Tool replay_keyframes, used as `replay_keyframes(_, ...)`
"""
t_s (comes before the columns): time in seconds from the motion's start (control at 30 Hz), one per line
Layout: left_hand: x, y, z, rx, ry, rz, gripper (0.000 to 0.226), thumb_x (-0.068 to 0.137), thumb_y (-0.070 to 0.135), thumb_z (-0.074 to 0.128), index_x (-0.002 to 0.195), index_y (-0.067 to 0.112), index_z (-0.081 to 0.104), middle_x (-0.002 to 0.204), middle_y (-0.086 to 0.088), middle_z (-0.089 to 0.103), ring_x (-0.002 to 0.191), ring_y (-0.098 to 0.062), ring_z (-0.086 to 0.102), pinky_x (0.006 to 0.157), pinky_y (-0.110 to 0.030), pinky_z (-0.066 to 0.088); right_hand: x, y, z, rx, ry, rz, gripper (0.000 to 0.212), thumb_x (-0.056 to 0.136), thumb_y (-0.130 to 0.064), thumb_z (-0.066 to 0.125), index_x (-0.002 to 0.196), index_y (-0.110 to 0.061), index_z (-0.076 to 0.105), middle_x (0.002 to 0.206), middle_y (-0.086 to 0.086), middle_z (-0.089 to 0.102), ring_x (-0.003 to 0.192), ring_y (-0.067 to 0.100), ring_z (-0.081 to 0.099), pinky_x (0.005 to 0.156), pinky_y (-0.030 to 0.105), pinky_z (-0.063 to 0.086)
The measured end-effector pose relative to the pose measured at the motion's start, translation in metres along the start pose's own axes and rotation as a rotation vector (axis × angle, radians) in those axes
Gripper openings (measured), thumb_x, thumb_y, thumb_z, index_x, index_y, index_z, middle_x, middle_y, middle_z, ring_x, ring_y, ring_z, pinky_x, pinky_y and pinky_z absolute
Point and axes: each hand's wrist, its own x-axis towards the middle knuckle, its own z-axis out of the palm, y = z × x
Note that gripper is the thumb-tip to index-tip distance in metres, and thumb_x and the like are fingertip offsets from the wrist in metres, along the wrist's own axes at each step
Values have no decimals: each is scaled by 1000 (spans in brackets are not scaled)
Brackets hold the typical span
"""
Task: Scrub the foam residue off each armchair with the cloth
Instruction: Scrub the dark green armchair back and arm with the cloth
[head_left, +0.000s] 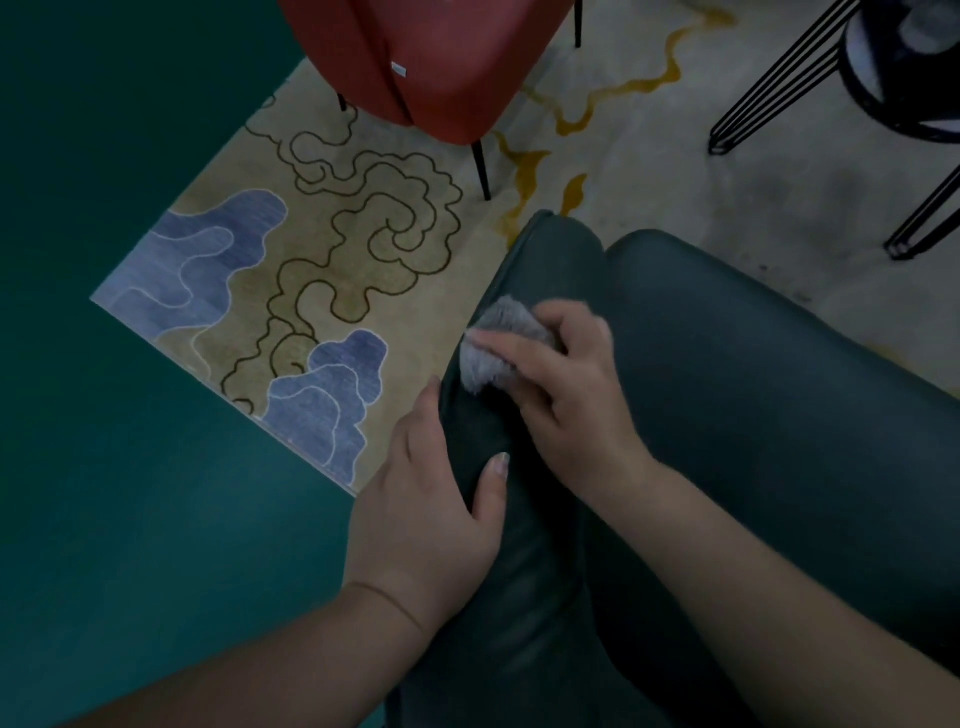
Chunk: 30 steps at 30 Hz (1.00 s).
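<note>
Right hand (566, 395): fingers clenched on a fluffy grey microfibre cloth (498, 343), pressing it to the outer edge of the dark green leather armchair's padded arm (524, 519). Left hand (431, 514): open, flat, bracing that arm just behind the cloth. Arm's long axis runs away from the person; unscrubbed length probably lies ahead. Red upholstered armchair (441, 67): beyond, on patterned beige rug (322, 249).

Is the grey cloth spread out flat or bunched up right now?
Bunched up. The grey cloth sits wadded under the right hand, pressed against the dark green armchair.
</note>
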Motion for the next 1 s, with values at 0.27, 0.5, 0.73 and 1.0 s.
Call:
replay_keyframes(0.27, -1, 1, -1, -16, -9, 0, 78, 85, 56, 40, 150, 18, 19, 145, -2, 40, 122, -21, 49, 92, -34, 43, 76, 20, -6, -101, 49, 243, 31, 92, -20, 58, 122, -26, 65, 120, 9, 45, 112, 29, 38, 98, 29, 32)
replay_keyframes(0.5, 0, 0, -1, -21, -11, -1, 76, 88, 50, 48, 149, 14, 21, 145, -5, 39, 125, -24, 46, 95, -36, 42, 33, -3, -6, -63, -152, -122, 25, 86, -16, 65, 109, -21, 73, 108, 16, 55, 97, 36, 46, 85, 40, 40)
replay_keyframes(0.73, -1, 0, 0, -49, -5, 4, 75, 88, 51, 47, 150, 19, 18, 144, -1, 40, 123, -22, 47, 95, -36, 43, 60, 15, 1, -41, 102, 272, 31, 91, -17, 59, 120, -26, 66, 117, 9, 46, 110, 26, 38, 98, 28, 33)
replay_keyframes(1.0, 1, -1, 0, -52, -9, 4, 78, 86, 53, 44, 150, 17, 19, 146, -3, 39, 125, -22, 45, 95, -35, 41, 26, 14, 7, 41, 155, 213, 33, 89, -14, 61, 119, -27, 66, 107, 2, 38, 102, 23, 39, 93, 26, 36)
